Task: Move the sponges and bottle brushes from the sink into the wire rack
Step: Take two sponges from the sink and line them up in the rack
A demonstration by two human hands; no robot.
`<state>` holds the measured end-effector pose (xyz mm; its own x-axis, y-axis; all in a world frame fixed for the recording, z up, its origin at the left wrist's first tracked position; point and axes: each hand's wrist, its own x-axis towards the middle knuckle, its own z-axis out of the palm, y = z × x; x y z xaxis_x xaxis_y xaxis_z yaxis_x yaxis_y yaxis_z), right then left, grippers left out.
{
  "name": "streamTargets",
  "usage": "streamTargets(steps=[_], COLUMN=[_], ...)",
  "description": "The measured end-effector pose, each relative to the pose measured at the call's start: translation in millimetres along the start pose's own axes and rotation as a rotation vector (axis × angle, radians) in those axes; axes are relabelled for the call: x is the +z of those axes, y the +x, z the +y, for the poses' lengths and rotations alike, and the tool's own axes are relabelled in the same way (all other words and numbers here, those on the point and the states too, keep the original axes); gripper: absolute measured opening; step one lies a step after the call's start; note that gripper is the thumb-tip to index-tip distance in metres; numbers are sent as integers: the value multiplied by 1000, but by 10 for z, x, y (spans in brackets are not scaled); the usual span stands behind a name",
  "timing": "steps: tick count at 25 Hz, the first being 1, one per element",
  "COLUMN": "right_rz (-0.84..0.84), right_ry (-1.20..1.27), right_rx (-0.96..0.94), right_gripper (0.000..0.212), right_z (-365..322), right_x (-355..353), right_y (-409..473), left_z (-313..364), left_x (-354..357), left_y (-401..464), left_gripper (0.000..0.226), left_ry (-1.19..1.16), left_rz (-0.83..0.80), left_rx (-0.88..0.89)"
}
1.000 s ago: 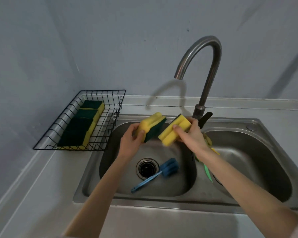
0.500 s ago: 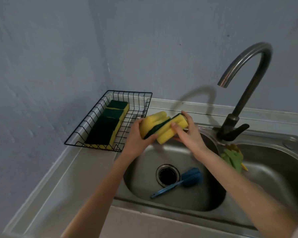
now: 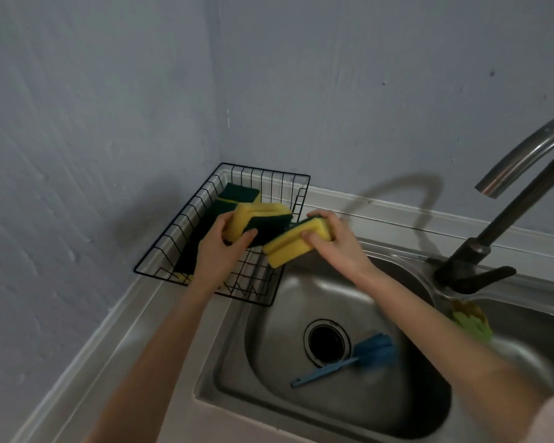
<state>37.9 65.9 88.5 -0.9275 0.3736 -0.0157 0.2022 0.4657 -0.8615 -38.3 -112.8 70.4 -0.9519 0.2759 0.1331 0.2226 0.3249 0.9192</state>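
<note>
Head cam, looking down at your sink (image 3: 224,383): nearest you in the left basin, a blue bottle brush (image 3: 349,359) lies flat on the steel, its handle pointing near-left and its bristle head sitting just right of the drain (image 3: 327,342). Over on the right, something green and yellow (image 3: 470,319) sits on the divider by the right basin. It's blurry, so you can't really tell what it is.

A bit farther, both your forearms reach up toward the far-left corner. Your left hand (image 3: 219,251) is closed around a yellow-and-green sponge (image 3: 259,222), thumb on the near face and fingers wrapped behind it, holding it above the wire rack (image 3: 154,260). Your right hand (image 3: 339,244) is pinching a second sponge (image 3: 293,243), thumb on top and fingers curled over the far edge, yellow side up. That one is over the rack's right rim, right at the sink's far-left corner. The two sponges look like they're touching or nearly so.

Farther still, the black rack sits on the counter, tucked into the wall corner, with more sponges (image 3: 237,193) already lined up along its left side, green side up. The faucet (image 3: 499,225) curves in at the far right.
</note>
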Motion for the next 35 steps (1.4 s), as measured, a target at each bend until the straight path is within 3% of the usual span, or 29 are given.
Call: streamTargets(steps=[9, 21, 35], right_rz=[138, 38, -45], right_ry=[-212, -58, -198], right_rx=[-79, -42, -158], right_gripper=[46, 53, 56], right_z=[63, 112, 234], right_x=[66, 839, 1332], right_y=[865, 2212, 2459], left_z=[-303, -653, -863], left_x=[-262, -276, -330], left_y=[670, 1206, 1367], left_gripper=[48, 40, 36], left_ry=[115, 13, 11], left_rz=[210, 199, 177], left_rx=[-167, -205, -276])
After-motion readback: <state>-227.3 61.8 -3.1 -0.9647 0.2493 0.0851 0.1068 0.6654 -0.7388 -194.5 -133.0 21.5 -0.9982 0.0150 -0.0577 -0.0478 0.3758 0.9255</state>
